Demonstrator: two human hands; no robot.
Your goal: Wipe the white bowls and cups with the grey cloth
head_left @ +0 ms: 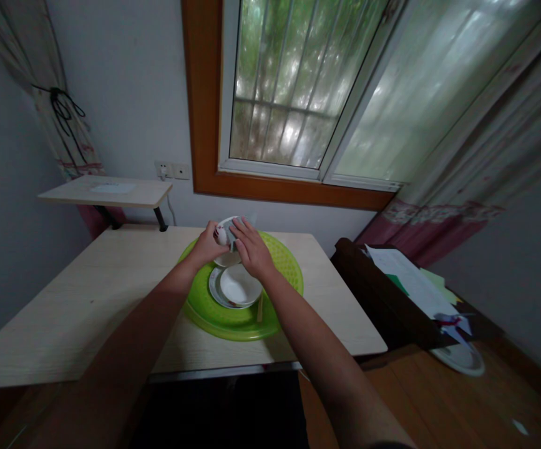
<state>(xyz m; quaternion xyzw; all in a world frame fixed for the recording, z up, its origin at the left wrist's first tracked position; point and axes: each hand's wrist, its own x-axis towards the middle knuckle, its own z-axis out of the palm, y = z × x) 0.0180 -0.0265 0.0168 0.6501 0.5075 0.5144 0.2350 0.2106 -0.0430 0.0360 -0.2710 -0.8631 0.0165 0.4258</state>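
Note:
My left hand [208,244] grips the rim of a white bowl [221,234] with dark red marks, tilted above the tray. My right hand [253,248] presses a thin grey cloth [236,237] against the bowl, its fingers laid over the cloth. Beneath them is a round green plastic tray [195,310]. A white bowl [241,284] rests on a patterned plate [214,288] in it, and another white bowl [228,259] sits partly hidden under my hands. Beside my right forearm lie light wooden chopsticks [259,308].
The tray stands on a pale wooden table [125,274]. A small raised shelf [143,194] with a paper is at the back left. Right of the table, a dark cabinet [368,293] bears papers [405,280]. A window [289,93] and curtains are behind.

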